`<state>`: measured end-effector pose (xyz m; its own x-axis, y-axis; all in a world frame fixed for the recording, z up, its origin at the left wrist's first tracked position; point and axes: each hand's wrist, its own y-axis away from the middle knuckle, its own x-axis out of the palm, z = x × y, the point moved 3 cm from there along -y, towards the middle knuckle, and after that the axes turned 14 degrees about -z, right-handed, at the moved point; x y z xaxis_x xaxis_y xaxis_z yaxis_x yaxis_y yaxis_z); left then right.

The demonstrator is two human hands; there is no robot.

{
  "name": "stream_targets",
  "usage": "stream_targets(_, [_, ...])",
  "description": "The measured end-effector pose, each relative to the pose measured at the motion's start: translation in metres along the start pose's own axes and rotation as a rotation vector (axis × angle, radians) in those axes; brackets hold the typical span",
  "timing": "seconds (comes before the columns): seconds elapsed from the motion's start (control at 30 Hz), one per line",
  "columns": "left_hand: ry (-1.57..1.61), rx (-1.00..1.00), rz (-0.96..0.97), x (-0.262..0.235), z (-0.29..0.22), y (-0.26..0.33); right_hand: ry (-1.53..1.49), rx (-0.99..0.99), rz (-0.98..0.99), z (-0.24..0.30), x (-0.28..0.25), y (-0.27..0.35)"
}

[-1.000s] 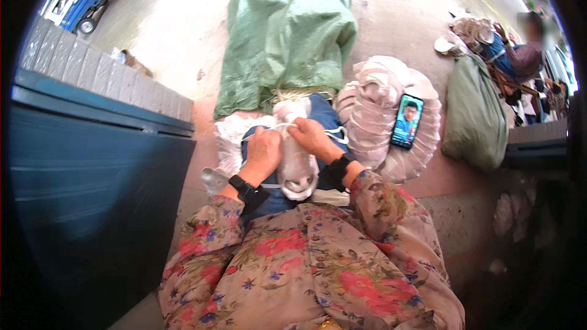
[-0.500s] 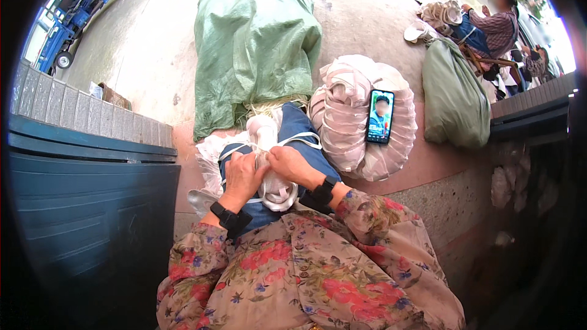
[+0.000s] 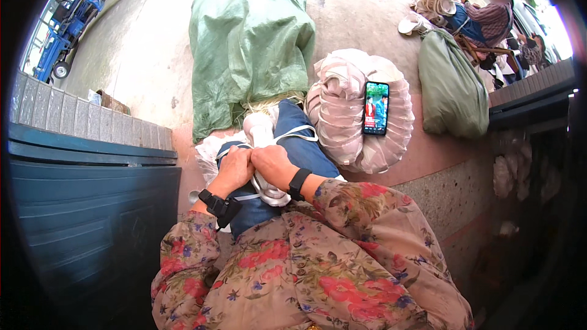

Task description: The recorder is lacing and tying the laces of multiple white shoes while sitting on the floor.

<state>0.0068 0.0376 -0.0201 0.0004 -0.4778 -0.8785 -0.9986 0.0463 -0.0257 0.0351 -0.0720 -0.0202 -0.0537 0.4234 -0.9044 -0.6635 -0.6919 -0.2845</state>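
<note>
A long white piece [image 3: 261, 132], rounded like a shoe upper, lies along my lap over the blue cloth [image 3: 295, 127] on my legs. My left hand [image 3: 235, 168] and my right hand [image 3: 273, 165] meet over its middle. Both are closed, with thumbs and fingertips pressed together on the white piece; the exact spot they pinch is covered by the knuckles. Its lower end [image 3: 272, 195] shows below my hands, close to my shirt. A white strap [image 3: 301, 132] crosses the blue cloth.
Beyond my knees stands a big green sack [image 3: 247, 49]. To its right lies a bundle of pale stacked pieces [image 3: 336, 107] with a lit phone [image 3: 375, 109] on top. Farther right are an olive sack [image 3: 454, 85] and a seated person [image 3: 486, 21]. A blue door panel [image 3: 92, 220] borders my left.
My hands have drawn tightly together, the right turning knuckles-up, hiding the pinched spot. The white piece's far end looks straighter. The phone's picture has changed, and the whole view has shifted slightly.
</note>
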Motion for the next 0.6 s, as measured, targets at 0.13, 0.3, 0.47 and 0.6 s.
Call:
stream_targets(0.13, [0.081,0.012,-0.070,-0.003,-0.001,0.002,-0.006,-0.013,-0.008,0.001,-0.003,0.001])
stream_targets(0.3, [0.156,0.009,-0.189,-0.002,-0.004,0.007,-0.016,-0.041,-0.033,0.003,0.001,0.005])
stream_targets(0.47, [0.057,0.053,-0.426,0.000,-0.015,0.021,-0.175,0.057,0.014,-0.018,-0.012,0.013])
stream_targets(0.6, [-0.009,0.147,-0.380,-0.027,-0.055,0.030,-0.466,-0.097,0.144,-0.033,-0.047,0.051])
